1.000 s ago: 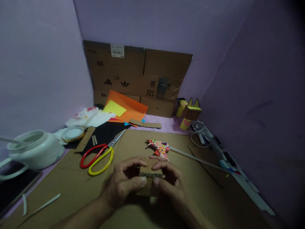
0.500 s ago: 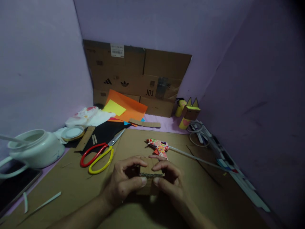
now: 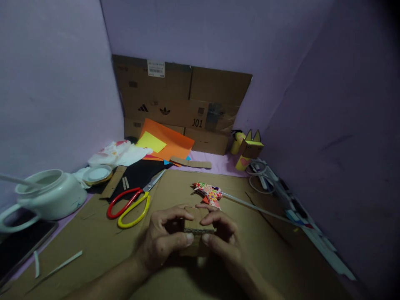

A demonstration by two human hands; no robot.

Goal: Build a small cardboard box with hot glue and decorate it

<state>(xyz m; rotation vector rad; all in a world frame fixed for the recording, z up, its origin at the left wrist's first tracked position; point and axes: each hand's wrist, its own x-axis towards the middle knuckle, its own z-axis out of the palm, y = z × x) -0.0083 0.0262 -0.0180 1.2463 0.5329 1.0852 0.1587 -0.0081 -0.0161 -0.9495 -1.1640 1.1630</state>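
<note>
Both hands pinch a small folded cardboard piece (image 3: 197,228) low in the middle of the view, just above the brown cardboard sheet (image 3: 93,246) that covers the floor. My left hand (image 3: 162,239) grips its left side with thumb below and fingers curled over the top. My right hand (image 3: 220,237) holds the right side the same way. The thumbs almost meet under the piece's corrugated edge. Just behind my fingers lies a glue gun (image 3: 208,192) wrapped in a colourful flowery pattern, its white cable running off to the right.
Red-and-yellow scissors (image 3: 131,202) lie to the left. A white pot (image 3: 50,196) and a phone (image 3: 21,246) sit at far left. Orange and yellow paper (image 3: 165,143) leans on flattened cardboard boxes (image 3: 184,104) at the back. A small cardboard figure (image 3: 250,148) stands at right.
My hands stay in place, pinching the cardboard piece. The view has shifted slightly, so the surroundings sit a little further right.
</note>
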